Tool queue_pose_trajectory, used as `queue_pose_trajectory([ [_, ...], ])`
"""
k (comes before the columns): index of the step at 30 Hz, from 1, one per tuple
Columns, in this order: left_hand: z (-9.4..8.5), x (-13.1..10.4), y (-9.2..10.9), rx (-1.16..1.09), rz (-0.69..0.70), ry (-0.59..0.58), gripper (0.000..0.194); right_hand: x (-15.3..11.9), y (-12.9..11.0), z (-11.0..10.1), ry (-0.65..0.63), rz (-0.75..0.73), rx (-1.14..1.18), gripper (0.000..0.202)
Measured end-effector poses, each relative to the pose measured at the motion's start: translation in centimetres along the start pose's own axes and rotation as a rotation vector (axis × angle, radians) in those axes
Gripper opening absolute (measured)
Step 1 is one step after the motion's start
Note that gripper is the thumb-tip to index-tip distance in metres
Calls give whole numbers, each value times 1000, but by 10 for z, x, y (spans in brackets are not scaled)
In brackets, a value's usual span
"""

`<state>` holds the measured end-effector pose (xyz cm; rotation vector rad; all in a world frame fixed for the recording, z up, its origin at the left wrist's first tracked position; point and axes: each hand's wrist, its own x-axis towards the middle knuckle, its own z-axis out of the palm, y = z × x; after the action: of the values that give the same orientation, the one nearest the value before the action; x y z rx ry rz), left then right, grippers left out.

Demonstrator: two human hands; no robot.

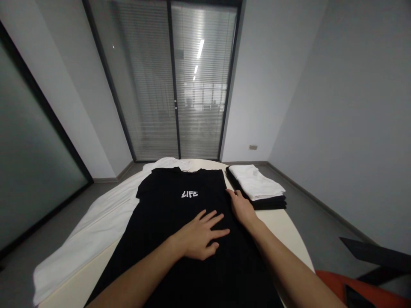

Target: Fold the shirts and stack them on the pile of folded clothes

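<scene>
Clock read about view centre. At 12 o'clock, glass doors [173, 81] with slatted blinds [144, 98], light streaks in the right pane; at 9, a dark-framed frosted panel [28, 149]. At 3, a small plate [253, 147] low on the wall [250, 107]; at 4, a red chair [334, 280], partly cut off, black armrest [379, 253].

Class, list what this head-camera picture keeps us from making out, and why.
Head view:
Black shirt: hem cut off by bottom edge.
Right hand: its back hides whether it pinches the shirt.
Folded black clothes: tops mostly covered by white garment.
Red chair: cut off by right edge.
</scene>
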<state>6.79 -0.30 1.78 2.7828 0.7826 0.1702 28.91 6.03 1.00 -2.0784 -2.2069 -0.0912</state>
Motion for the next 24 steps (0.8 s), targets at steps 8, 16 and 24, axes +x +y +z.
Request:
queue_pose_trajectory([
  [8,22,-3,65,-19,414,-8,63,1,6,-4,-33,-66,23,49],
  [16,60,0,76,149,498,161,52,0,2,-4,20,-67,21,43],
  [24,54,0,74,0,497,97,40,4,0,9,154,-57,97,45],
])
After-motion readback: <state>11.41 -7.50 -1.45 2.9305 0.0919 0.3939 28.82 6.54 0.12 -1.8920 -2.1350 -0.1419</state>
